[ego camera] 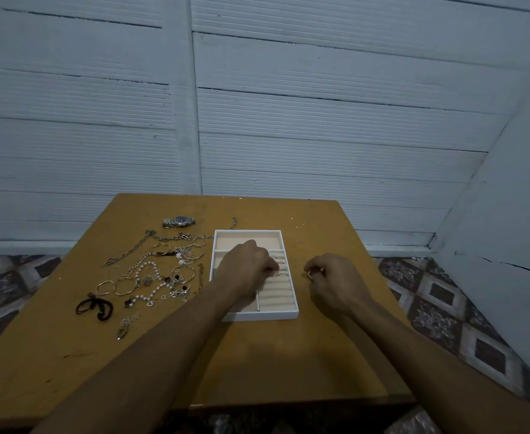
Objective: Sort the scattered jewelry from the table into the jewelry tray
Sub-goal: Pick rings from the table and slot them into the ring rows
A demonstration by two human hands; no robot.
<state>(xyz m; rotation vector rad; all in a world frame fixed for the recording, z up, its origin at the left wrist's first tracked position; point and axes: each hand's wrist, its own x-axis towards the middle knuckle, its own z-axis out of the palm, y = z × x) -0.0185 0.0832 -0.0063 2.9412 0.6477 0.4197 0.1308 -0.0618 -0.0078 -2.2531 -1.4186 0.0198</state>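
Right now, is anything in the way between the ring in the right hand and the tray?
Nothing lies on the table between the ring, pinched by the right hand, and the tray. Inside, though, the left hand covers the upper ring rolls, so only the nearer rolls are free.

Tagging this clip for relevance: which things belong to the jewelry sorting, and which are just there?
Job: jewelry tray, scattered jewelry, watch, ring pinched by right hand, left hand over the tray.
Just there: table, tiled floor, wall.
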